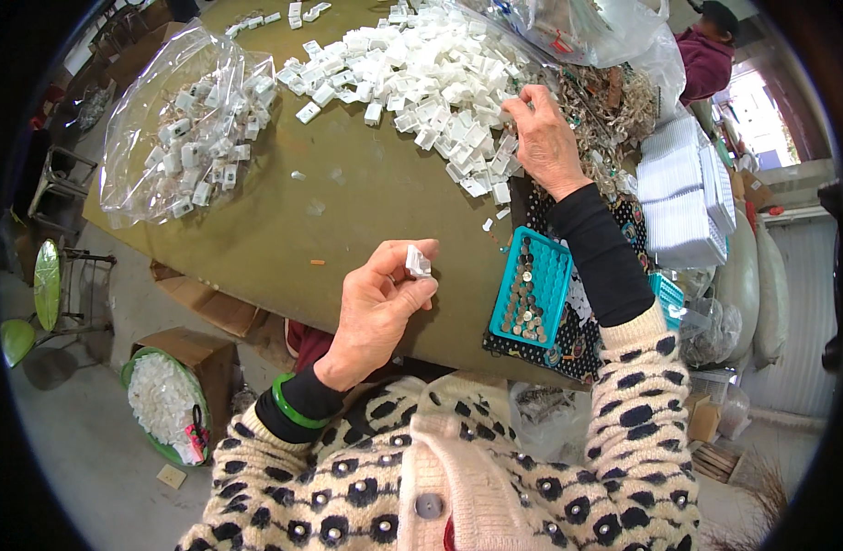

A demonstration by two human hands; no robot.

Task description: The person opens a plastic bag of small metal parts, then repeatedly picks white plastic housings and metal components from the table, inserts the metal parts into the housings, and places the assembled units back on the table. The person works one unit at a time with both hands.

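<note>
My left hand [371, 308] is closed in front of my body, holding a small white plastic casing [418, 263] between thumb and fingers. Reaching forward, my right hand [547, 147] is at the right edge of a heap of white plastic casings [421, 73], beside a tangle of thin wires [614, 110]. Its thumb and index finger are bent toward each other; whatever they pinch is too small to name. Near my right forearm lies a teal tray [556, 275] with small round metal cells [529, 317] in its left and lower hollows.
A clear bag of wired white casings [196, 138] sits on the green table [348, 202] at left. White stacked trays [683, 188] stand on the right. Below left is a green basin of white pieces [164, 404]. Another person [704, 60] is at the far right.
</note>
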